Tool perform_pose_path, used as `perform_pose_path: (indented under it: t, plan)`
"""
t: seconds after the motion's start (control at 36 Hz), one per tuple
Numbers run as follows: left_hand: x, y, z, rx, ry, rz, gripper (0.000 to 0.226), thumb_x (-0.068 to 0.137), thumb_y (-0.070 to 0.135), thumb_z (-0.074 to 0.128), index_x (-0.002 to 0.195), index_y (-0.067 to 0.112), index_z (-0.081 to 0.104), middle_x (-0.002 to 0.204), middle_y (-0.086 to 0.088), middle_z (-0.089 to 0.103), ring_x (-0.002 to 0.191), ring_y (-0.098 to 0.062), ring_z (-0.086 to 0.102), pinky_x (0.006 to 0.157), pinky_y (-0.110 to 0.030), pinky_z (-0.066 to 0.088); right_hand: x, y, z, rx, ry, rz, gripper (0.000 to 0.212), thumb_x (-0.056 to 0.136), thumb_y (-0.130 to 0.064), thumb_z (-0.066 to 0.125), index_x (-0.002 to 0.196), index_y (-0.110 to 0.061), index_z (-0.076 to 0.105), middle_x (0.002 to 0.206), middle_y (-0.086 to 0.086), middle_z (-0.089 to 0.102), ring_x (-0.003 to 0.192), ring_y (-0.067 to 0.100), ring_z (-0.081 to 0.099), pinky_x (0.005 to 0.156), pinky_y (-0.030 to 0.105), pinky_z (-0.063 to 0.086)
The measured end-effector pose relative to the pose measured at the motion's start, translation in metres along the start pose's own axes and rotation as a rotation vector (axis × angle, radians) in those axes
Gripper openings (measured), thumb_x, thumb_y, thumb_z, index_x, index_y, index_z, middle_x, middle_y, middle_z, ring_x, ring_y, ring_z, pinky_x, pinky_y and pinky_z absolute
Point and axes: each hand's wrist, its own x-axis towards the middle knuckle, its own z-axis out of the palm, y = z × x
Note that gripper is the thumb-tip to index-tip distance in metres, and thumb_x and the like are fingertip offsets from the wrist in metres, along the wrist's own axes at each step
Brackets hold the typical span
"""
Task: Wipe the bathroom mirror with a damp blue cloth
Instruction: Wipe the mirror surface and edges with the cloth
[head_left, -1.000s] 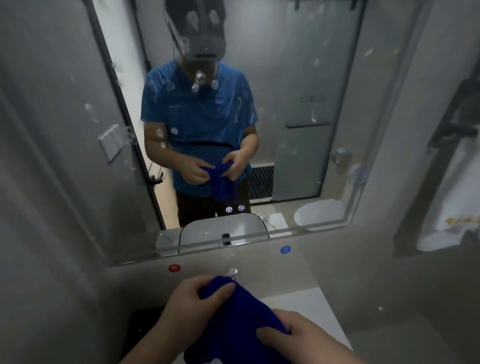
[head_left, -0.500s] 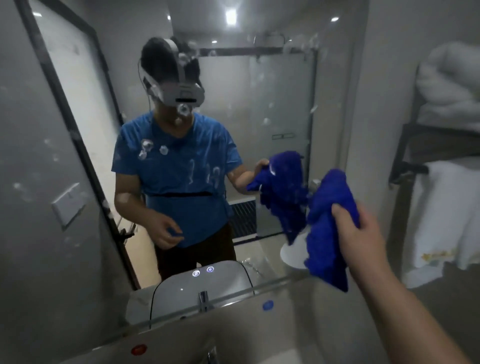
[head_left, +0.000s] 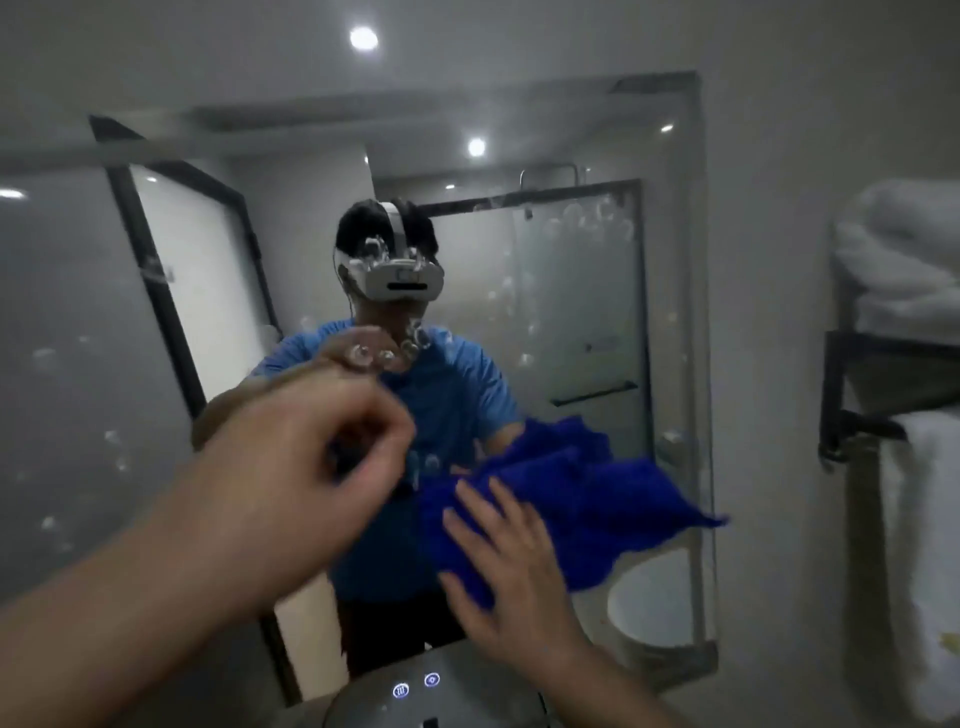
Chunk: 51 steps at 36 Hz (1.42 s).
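The bathroom mirror (head_left: 571, 260) fills the wall ahead and is dotted with water drops and foam spots. A blue cloth (head_left: 597, 504) lies spread against its lower right part. My right hand (head_left: 509, 587) presses flat on the cloth's lower left, fingers spread. My left hand (head_left: 311, 478) is raised in front of the mirror's middle, fingers curled and blurred, right beside the cloth's left edge. Whether it pinches that edge is unclear. My reflection stands behind both hands.
A black towel rack (head_left: 852, 426) sticks out from the right wall, close to the mirror's edge. It carries folded white towels (head_left: 914, 260) on top and a hanging white towel (head_left: 924, 545). A grey rounded unit with two lit icons (head_left: 415, 686) sits at the bottom.
My right hand has moved left and down and now flattens the cloth on the glass. My left hand has come up from my side into view. The camera has tilted upward.
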Motion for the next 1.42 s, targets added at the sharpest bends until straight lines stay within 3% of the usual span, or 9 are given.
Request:
perform_pose_path:
  t: [0.06,0.19,0.33,0.61,0.75,0.97,1.06,1.25,1.42]
  plan:
    - [0.063,0.002,-0.025,0.133,0.079,0.052,0.005,0.097,0.042,0.062,0.096,0.043,0.067,0.099,0.020,0.060,0.091,0.004,0.059,0.072,-0.017,0.044,-0.026,0.015,0.015,-0.008,-0.015,0.015,0.063,0.094,-0.050,0.069,0.154,-0.038,0.053,0.172,-0.019,0.027,0.161,0.014,0.026,0.120,0.047,0.045]
    - [0.162,-0.006,-0.069,0.408,0.317,0.184,0.030,0.098,0.035,0.056,0.127,0.030,0.064,0.128,-0.003,0.054,0.128,-0.027,0.050,0.101,-0.041,0.040,-0.024,0.044,0.002,0.233,0.106,0.159,0.069,0.092,-0.031,0.068,0.156,-0.044,0.047,0.171,-0.013,0.033,0.162,0.018,0.024,0.127,0.051,0.020]
    - [0.207,-0.015,-0.098,0.563,0.383,0.176,0.047,0.097,0.037,0.053,0.142,0.027,0.053,0.150,-0.012,0.048,0.143,-0.036,0.040,0.118,-0.058,0.033,0.078,0.082,-0.083,0.077,0.353,0.172,0.049,0.102,-0.027,0.054,0.147,-0.008,0.060,0.168,0.003,0.039,0.162,0.022,0.025,0.133,0.035,0.016]
    - [0.249,-0.053,-0.102,0.440,0.346,0.026,0.028,0.096,0.043,0.055,0.115,0.025,0.064,0.117,-0.014,0.061,0.109,-0.038,0.061,0.098,-0.052,0.053,0.315,0.020,-0.187,-0.084,0.490,0.409,0.066,0.106,-0.046,0.026,0.166,-0.018,0.030,0.176,0.005,0.021,0.163,0.028,0.014,0.133,0.049,0.009]
    - [0.254,-0.070,-0.091,0.322,0.366,0.086,0.019,0.103,0.030,0.052,0.108,0.023,0.069,0.101,0.004,0.061,0.096,-0.022,0.055,0.087,-0.036,0.043,0.252,0.013,-0.149,-0.343,0.274,0.191,0.073,0.104,-0.050,0.030,0.169,-0.018,0.020,0.178,0.006,0.011,0.165,0.030,0.005,0.133,0.055,0.009]
    - [0.255,-0.076,-0.095,0.182,0.302,0.042,0.012,0.100,0.024,0.056,0.094,0.020,0.066,0.087,0.006,0.064,0.092,-0.026,0.061,0.079,-0.035,0.043,0.129,0.085,-0.138,-0.400,-0.039,-0.032,0.072,0.102,-0.063,0.041,0.166,-0.035,0.025,0.178,-0.011,0.002,0.165,0.015,-0.002,0.133,0.041,0.013]
    - [0.254,-0.075,-0.090,0.148,0.306,0.008,0.013,0.095,0.025,0.057,0.087,0.021,0.066,0.084,0.008,0.069,0.088,-0.023,0.065,0.077,-0.035,0.046,0.151,0.108,-0.170,-0.321,0.038,0.042,0.074,0.099,-0.062,0.046,0.164,-0.029,0.034,0.177,-0.010,0.016,0.165,0.015,0.008,0.133,0.045,0.016]
    - [0.254,-0.073,-0.095,-0.036,0.314,0.009,0.032,0.089,0.039,0.053,0.079,0.016,0.072,0.080,0.003,0.070,0.086,-0.021,0.066,0.074,-0.034,0.049,0.308,0.046,-0.197,-0.122,0.622,0.563,0.068,0.107,-0.058,0.025,0.166,-0.025,0.030,0.172,0.005,0.031,0.161,0.028,0.023,0.131,0.053,0.016]
    - [0.250,-0.064,-0.100,-0.154,0.296,-0.024,0.040,0.096,0.032,0.048,0.089,0.008,0.080,0.086,0.003,0.075,0.091,-0.023,0.070,0.084,-0.035,0.053,0.328,-0.039,-0.145,-0.239,0.474,0.301,0.065,0.107,-0.056,0.030,0.166,-0.028,0.033,0.174,0.002,0.027,0.162,0.028,0.018,0.132,0.051,0.013]
